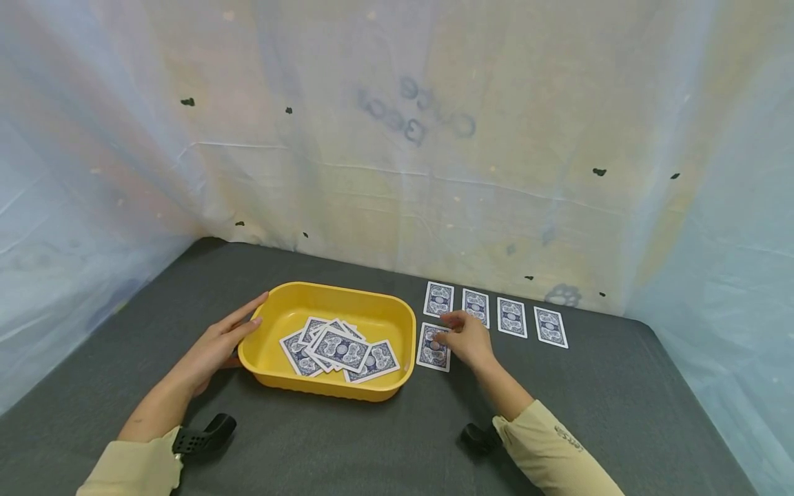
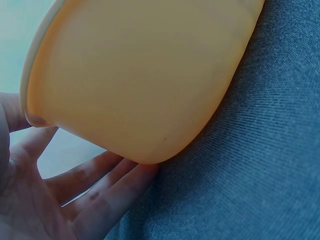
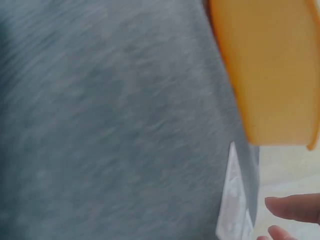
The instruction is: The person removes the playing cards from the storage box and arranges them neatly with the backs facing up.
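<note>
Nearest the camera: two beige sleeves (image 1: 133, 472), each with a black wrist strap. Left hand (image 1: 214, 348) flat against the left end wall of yellow tray (image 1: 291, 293), fingers straight and close together, thumb up near the rim. Loose heap of blue-backed cards (image 1: 338, 350) inside the tray, face down, overlapping. Right hand (image 1: 466, 339) just right of the tray, fingertips curled down onto a single face-down card (image 1: 428, 353); pinching or only pressing, cannot tell. Row of four more cards (image 1: 495, 315) beyond it, toward the far edge of the grey table (image 1: 620, 399). Pale plastic sheeting (image 1: 397, 138) behind.
</note>
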Motion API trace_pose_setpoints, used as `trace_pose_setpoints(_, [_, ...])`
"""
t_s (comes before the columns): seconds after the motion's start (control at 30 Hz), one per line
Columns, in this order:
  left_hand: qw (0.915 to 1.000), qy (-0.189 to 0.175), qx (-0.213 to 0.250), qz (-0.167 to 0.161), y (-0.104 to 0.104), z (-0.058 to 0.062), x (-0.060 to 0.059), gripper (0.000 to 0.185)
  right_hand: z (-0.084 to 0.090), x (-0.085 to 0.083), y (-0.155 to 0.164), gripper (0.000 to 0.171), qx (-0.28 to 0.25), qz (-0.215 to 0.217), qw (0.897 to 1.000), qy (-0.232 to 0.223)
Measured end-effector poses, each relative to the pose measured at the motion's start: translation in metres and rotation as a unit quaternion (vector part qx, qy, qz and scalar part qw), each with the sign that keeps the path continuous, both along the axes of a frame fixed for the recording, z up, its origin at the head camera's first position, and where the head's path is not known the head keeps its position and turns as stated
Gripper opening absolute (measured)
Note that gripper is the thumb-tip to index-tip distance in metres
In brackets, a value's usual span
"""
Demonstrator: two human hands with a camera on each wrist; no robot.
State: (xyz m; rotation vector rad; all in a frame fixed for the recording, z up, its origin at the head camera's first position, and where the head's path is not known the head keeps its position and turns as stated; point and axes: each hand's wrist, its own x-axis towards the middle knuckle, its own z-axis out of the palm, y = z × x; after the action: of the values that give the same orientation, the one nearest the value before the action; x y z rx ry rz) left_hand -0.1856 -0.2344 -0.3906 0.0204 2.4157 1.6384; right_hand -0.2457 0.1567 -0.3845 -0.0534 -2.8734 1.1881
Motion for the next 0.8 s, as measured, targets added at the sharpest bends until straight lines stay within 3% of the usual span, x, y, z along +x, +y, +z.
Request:
trace_pose_setpoints(0.4, [1.0, 0.001, 0.002, 0.003, -0.001, 0.001, 0.001, 0.063, 0.025, 0.0, -0.016, 0.034, -0.078, -0.004, 0.997, 0.0])
trace_pose_setpoints(0.8, [1.0, 0.001, 0.003, 0.001, -0.001, 0.0, 0.0, 0.063, 0.042, 0.006, -0.043, 0.029, -0.166, 0.035, 0.986, 0.007])
